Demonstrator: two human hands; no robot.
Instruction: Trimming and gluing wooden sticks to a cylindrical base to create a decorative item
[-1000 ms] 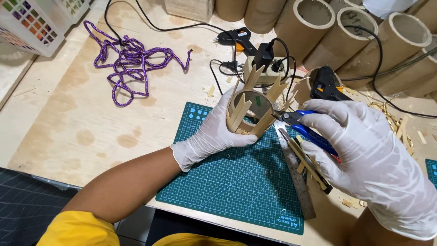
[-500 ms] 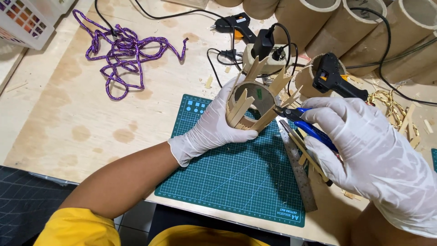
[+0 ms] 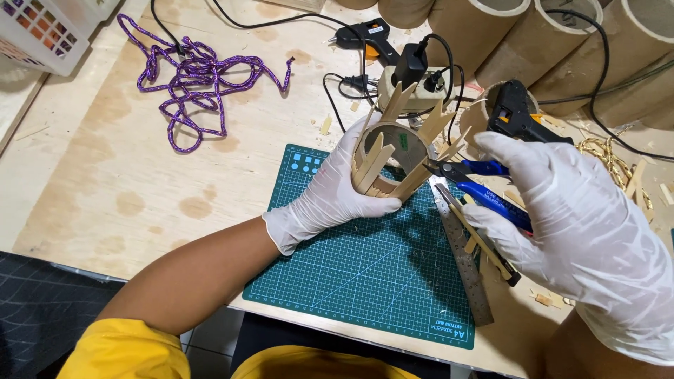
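Observation:
My left hand (image 3: 330,193), in a white glove, grips a short cardboard ring (image 3: 393,160) with pointed wooden sticks glued around its outside. It holds the ring over the far edge of a green cutting mat (image 3: 365,274). My right hand (image 3: 569,224), also gloved, holds blue-handled cutting pliers (image 3: 484,191) together with a thin wooden stick (image 3: 481,238). The pliers' jaws sit at a stick on the ring's right side.
A metal ruler (image 3: 463,263) lies on the mat's right edge. Two black glue guns (image 3: 368,35) (image 3: 519,112), a power strip (image 3: 421,77) and cables lie behind. Purple rope (image 3: 193,77) is at the far left, cardboard tubes (image 3: 491,28) along the back, a white basket (image 3: 42,28) top left.
The view has drifted slightly. Both hands keep their grip; the pliers' jaws have closed in on the ring's right-side stick.

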